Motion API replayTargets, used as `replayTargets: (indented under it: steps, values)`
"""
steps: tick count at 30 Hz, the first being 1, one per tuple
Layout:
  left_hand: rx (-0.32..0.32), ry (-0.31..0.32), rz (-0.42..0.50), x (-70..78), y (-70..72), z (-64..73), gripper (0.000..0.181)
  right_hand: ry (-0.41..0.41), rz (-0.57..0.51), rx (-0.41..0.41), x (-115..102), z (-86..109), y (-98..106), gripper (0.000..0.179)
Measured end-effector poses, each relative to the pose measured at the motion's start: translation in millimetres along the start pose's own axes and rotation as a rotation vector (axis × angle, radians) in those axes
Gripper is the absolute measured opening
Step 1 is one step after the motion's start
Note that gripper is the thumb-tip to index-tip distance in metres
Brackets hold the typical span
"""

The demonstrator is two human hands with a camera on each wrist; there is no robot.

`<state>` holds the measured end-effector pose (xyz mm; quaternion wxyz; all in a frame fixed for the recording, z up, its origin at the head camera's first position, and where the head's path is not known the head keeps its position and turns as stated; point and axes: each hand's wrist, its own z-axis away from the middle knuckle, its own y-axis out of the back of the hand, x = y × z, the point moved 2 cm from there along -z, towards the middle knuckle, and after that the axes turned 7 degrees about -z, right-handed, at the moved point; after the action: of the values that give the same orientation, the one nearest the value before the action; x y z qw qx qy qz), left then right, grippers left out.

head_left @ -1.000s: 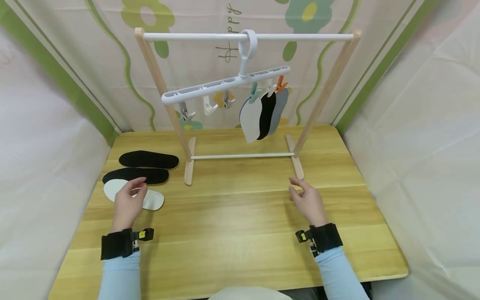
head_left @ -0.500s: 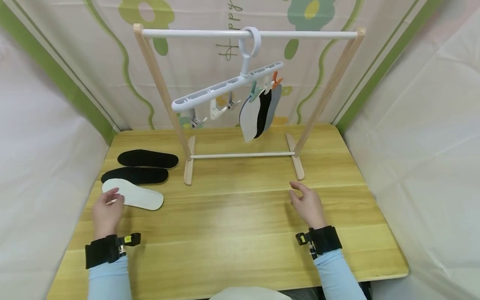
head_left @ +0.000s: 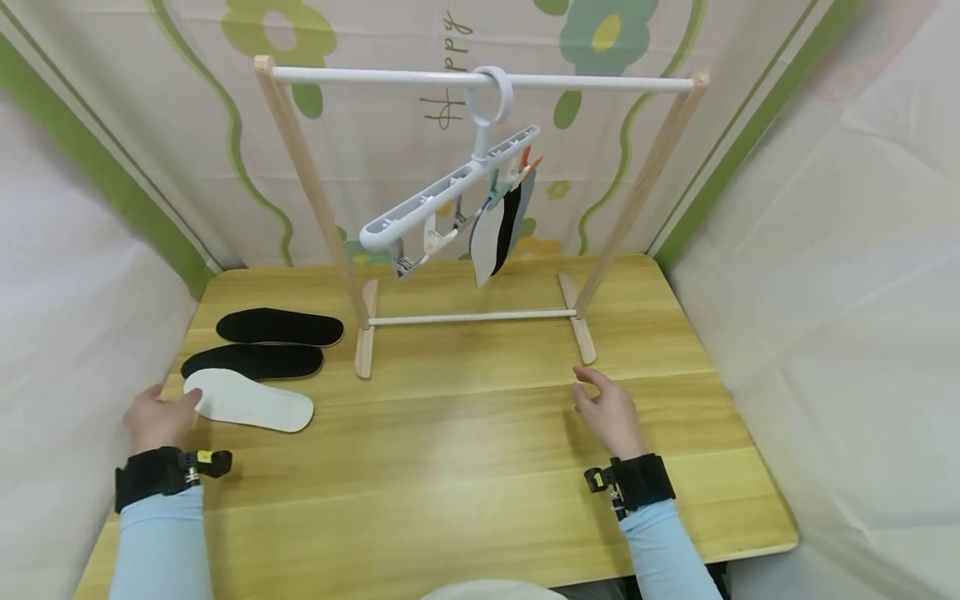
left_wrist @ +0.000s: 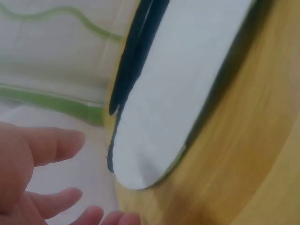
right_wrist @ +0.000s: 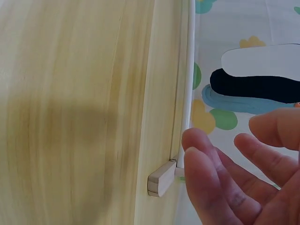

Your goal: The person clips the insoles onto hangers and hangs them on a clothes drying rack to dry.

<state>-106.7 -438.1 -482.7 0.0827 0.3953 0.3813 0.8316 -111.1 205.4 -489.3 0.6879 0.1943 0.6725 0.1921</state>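
A white insole (head_left: 251, 402) lies at the left of the table, partly over one of two black insoles (head_left: 255, 361). My left hand (head_left: 159, 421) hovers by its left end, thumb apart from the fingers, holding nothing. In the left wrist view the white insole (left_wrist: 164, 93) stands clear of the fingertips (left_wrist: 70, 143). My right hand (head_left: 611, 414) is near the right foot of the rack, its fingers relaxed and holding nothing. Several insoles, with a white one (head_left: 486, 237) in front, hang from clips on the white hanger (head_left: 450, 187).
A drying rack with wooden posts (head_left: 637, 192) and a white top bar (head_left: 375, 77) stands at the back of the table (head_left: 450, 467). On the hanger's near half hang several clips, among them a white clip (head_left: 435, 237), holding nothing. Fabric walls enclose the table's sides and back.
My left hand has moved left, from above the white insole to beside its left end, and its fingers have spread. The hanger has turned on its hook. The right hand stays about where it was.
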Motion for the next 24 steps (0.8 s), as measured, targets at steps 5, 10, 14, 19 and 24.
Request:
replayTargets:
  steps: [5,10,14,19,24]
  values:
    - [-0.024,0.021,-0.045,-4.3,-0.4,-6.8,0.093,-0.021,0.008,0.016,0,1.7,1,0.039]
    - [-0.064,0.035,-0.088,-4.4,-2.9,-11.5,0.097,-0.009,0.000,0.024,0,3.5,4,0.038]
    - [-0.090,0.000,-0.133,-4.5,-5.3,-14.3,0.096,-0.005,-0.011,0.020,0,4.5,5,0.038]
    - [-0.105,-0.031,-0.182,-5.5,-7.3,-18.9,0.092,0.004,-0.012,0.016,-1,4.5,5,0.038]
    - [-0.094,-0.048,-0.202,-4.1,-7.4,-21.4,0.084,0.008,-0.016,0.011,-2,4.2,6,0.038]
